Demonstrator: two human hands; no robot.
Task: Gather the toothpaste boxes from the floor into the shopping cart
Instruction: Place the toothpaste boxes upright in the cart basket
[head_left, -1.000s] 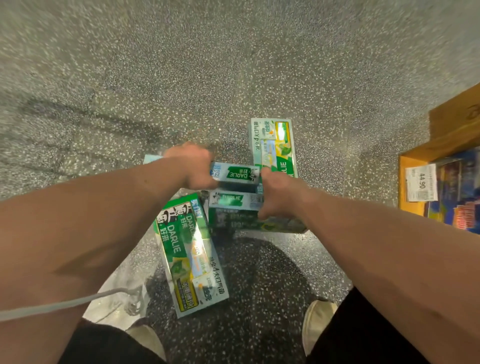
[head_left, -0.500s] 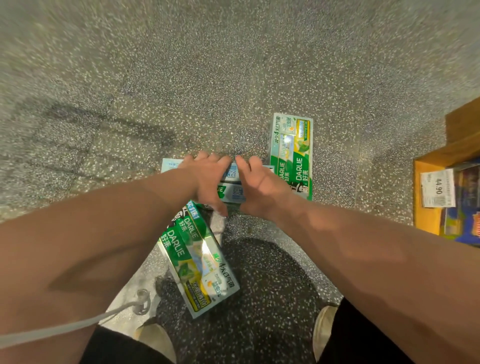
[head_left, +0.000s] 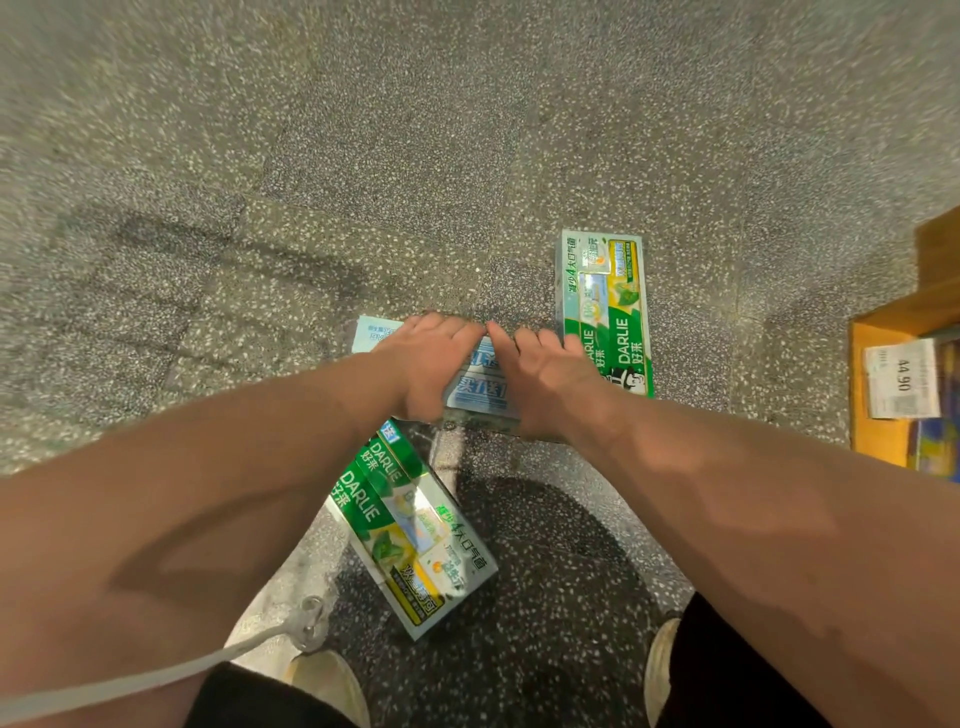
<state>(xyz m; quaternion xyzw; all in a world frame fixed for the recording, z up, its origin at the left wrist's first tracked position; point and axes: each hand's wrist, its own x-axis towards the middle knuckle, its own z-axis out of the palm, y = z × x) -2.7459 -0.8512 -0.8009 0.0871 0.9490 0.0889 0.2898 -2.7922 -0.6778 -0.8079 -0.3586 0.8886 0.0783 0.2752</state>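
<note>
Green and white Darlie toothpaste boxes lie on the speckled floor. My left hand (head_left: 431, 364) and my right hand (head_left: 545, 379) press together over a pale blue stack of boxes (head_left: 480, 387) in the middle, fingers wrapped over its far edge. One box (head_left: 605, 306) lies flat just right of my right hand. Another box (head_left: 410, 525) lies tilted below my left forearm. No shopping cart is in view.
An orange shelf edge (head_left: 878, 395) with a white price tag (head_left: 901, 379) stands at the right. My two shoes (head_left: 327, 686) are at the bottom. A white cord (head_left: 156, 680) crosses the lower left corner.
Both hands went from gripping the ends of the middle boxes to lying over the top of them with fingers reaching past the far edge. The view shifted slightly left.
</note>
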